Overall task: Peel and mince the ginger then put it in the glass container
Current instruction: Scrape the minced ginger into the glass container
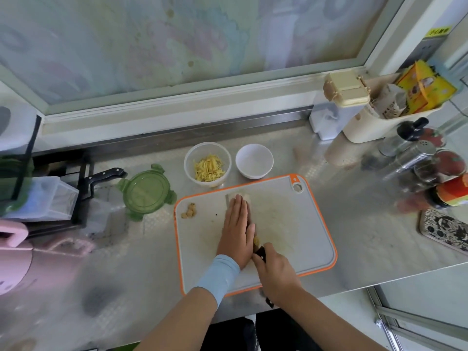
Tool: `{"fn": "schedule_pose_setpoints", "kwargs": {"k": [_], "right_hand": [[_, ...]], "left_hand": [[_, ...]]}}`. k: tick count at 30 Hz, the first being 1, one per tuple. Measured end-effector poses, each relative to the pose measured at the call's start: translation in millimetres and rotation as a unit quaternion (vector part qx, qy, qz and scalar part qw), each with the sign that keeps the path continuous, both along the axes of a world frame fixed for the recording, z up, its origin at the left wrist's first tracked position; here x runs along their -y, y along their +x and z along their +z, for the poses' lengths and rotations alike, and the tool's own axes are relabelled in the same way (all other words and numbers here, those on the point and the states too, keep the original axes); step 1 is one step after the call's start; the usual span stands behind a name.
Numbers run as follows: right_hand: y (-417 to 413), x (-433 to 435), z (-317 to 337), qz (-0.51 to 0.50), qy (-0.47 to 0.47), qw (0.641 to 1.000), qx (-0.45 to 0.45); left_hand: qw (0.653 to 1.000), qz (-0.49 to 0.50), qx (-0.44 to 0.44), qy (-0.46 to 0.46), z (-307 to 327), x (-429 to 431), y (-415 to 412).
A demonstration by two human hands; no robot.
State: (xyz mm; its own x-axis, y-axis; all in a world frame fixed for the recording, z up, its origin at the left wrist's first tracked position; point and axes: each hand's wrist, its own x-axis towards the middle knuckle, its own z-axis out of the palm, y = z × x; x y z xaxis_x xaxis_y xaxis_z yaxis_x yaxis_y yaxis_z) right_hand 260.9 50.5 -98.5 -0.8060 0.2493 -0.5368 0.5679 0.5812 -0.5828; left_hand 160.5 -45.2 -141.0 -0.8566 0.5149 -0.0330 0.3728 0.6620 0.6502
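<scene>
1. Ginger (256,241), a pale yellow fibrous lump, is showing only as a small bit near the middle of the grey plastic cutting board with the orange rim (291,224), wedged between my two hands. Most of it is lying under the blade.
2. I am pressing my left hand (236,231) flat, fingers straight and together, on the side of the dark-handled steel kitchen knife (260,254). My right hand (274,277) is curling round its handle at the board's near edge.
3. I am judging the ginger to be light, firm and stringy, and wet once crushed, so it is likely to slide or squirt sideways under the flat blade. Holding it through the blade with an even palm seems safer than pinching it.
4. The round clear glass container (188,158) is standing just beyond the board's far edge and is already holding yellow ginger shreds (209,168). Those look loose and sticky, better scraped in with the blade than picked up.
5. The round green plastic lid with four tabs (147,192) is lying left of the board, a small white bowl (254,171) is sitting beyond the far edge beside the container, and brownish peel scraps (188,214) are resting on the board's left part.
6. Hidden or unclear: my left hand is covering nearly the whole blade, with only a grey strip near the board's far edge showing. I cannot tell how much ginger is under it, whether it is already crushed, or whether the pale patch at my fingertips is ginger or steel.
</scene>
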Motion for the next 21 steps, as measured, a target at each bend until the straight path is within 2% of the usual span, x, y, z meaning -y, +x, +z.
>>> {"fn": "schedule_pose_setpoints", "kwargs": {"k": [4, 7, 12, 16, 19, 21], "right_hand": [[-42.4, -6.5, 31.3, -0.03, -0.019, 0.995, -0.09], [-91.9, -9.2, 53.6, -0.041, -0.035, 0.991, -0.123], [-158.5, -6.4, 71.0, -0.024, -0.038, 0.993, -0.109], [-192.3, -5.6, 67.2, -0.001, -0.005, 0.996, -0.087], [-209.0, -9.3, 61.9, -0.016, 0.011, 0.997, -0.076], [-216.6, -15.6, 58.8, -0.03, 0.021, 0.997, -0.074]], "left_hand": [[0.999, 0.004, -0.043, 0.031, 40.2, -11.6, -52.0], [0.998, 0.022, -0.056, 0.03, 66.0, -12.6, -100.3], [0.999, 0.019, -0.045, 0.007, 81.6, -8.3, -162.0], [0.999, 0.045, -0.006, -0.006, 75.0, -1.8, -191.2], [0.997, 0.039, 0.004, -0.068, 55.2, 11.0, -201.0], [0.985, 0.019, -0.009, -0.173, 41.9, 21.7, -201.2]]}}
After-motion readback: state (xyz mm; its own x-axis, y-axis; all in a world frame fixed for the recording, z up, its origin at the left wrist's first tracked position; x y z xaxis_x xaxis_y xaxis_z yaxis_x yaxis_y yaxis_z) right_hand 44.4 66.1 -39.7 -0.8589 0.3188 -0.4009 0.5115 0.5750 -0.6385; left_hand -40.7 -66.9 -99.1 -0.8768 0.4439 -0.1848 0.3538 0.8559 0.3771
